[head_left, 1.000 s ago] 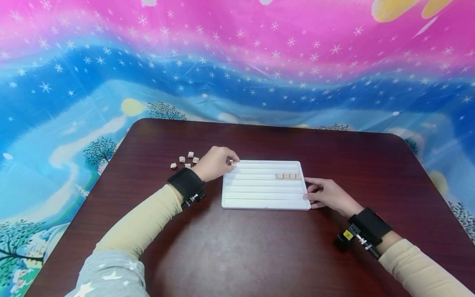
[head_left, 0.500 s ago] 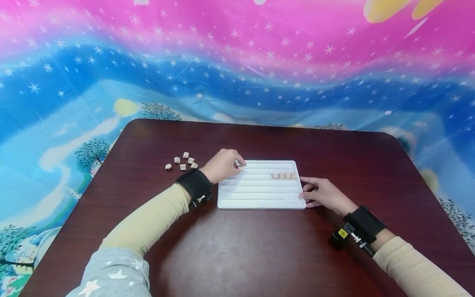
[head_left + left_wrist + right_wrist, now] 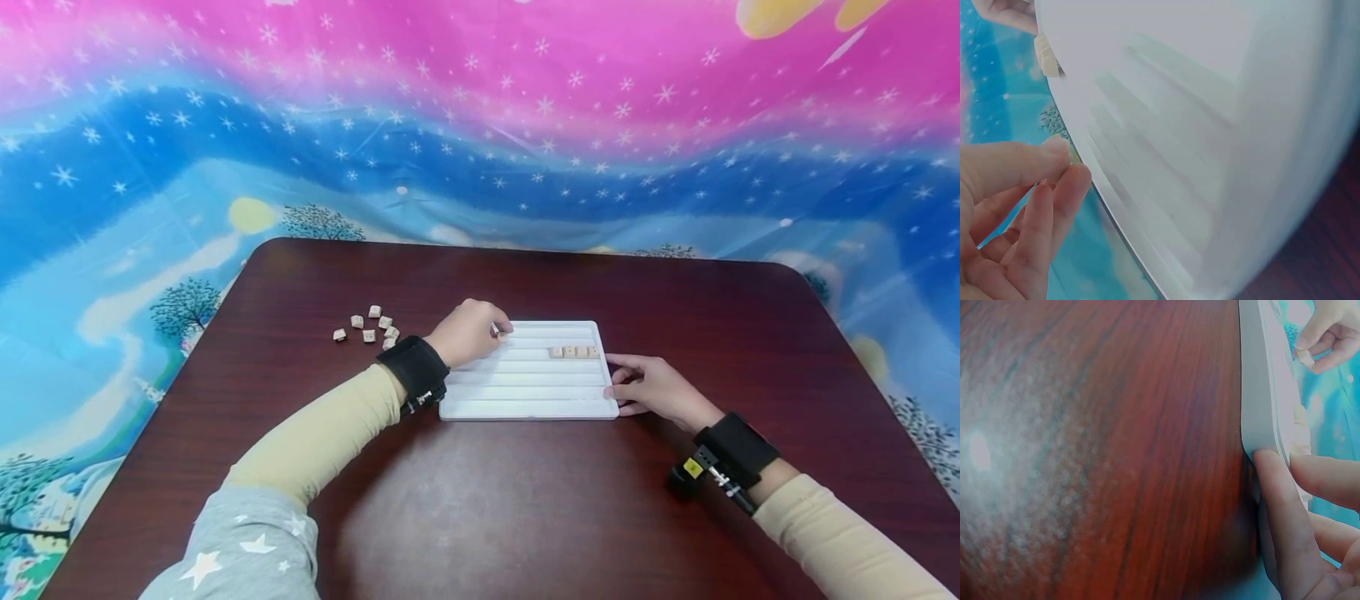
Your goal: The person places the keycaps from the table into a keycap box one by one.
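I see the left hand (image 3: 467, 332) reaching across from the near left side of the table (image 3: 525, 500), knuckles up, poised over the far edge of the white tray (image 3: 528, 394), left of that edge's middle. Its thumb and fingertips are pinched together on a small pale tile (image 3: 1305, 357), which shows best in my right wrist view; the left wrist view hides most of it. The right hand (image 3: 666, 392) comes in from the near right corner of the table and grips the tray's right edge, fingers curled about the rim.

The tray is a smooth, shallow rectangle with rounded corners, ridged into parallel channels running left to right. A row of four tiles (image 3: 576, 352) sits in one channel against the tray's right edge. The loose tiles (image 3: 369, 336), blocky and cream-coloured with dark marks too small for me to read, lie scattered well left of the tray, towards the table's far left corner.

Both wrists wear black wristbands (image 3: 738, 450) over cream sleeves (image 3: 330, 442). The table is reddish-brown, wood-grained and glossy, with pale glare near me. Past its far edge hangs a printed backdrop (image 3: 450, 100), pink and blue with snowflakes.
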Demonstrator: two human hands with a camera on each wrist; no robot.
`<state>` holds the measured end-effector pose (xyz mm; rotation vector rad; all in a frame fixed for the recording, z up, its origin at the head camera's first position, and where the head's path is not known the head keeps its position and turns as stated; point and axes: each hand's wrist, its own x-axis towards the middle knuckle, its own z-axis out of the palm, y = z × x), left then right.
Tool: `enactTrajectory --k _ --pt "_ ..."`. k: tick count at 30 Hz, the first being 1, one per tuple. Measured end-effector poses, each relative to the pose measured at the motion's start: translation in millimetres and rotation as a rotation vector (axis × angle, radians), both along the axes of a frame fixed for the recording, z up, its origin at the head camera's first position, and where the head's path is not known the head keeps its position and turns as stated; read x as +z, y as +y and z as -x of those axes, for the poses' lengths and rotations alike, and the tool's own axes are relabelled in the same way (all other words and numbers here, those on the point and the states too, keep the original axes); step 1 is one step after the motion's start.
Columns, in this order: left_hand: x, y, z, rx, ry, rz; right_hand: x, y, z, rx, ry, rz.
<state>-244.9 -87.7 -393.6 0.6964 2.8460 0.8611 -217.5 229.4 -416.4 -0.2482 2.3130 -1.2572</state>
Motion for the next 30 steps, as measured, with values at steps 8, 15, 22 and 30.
enactTrajectory --k 8,15,22,30 --pt "1.5 13 2.8 -0.014 -0.042 0.002 -0.1 -1 0.4 0.000 -0.001 -0.004" --pt "1.6 24 3.7 -0.031 -0.052 0.004 -0.4 1 -0.1 0.004 -0.007 0.011" --pt "0.3 34 4.7 -0.036 -0.058 0.033 -0.5 1 -0.9 0.007 -0.007 0.009" --pt "1.6 43 4.2 -0.051 -0.030 0.058 -0.7 1 0.7 0.009 0.004 0.003"
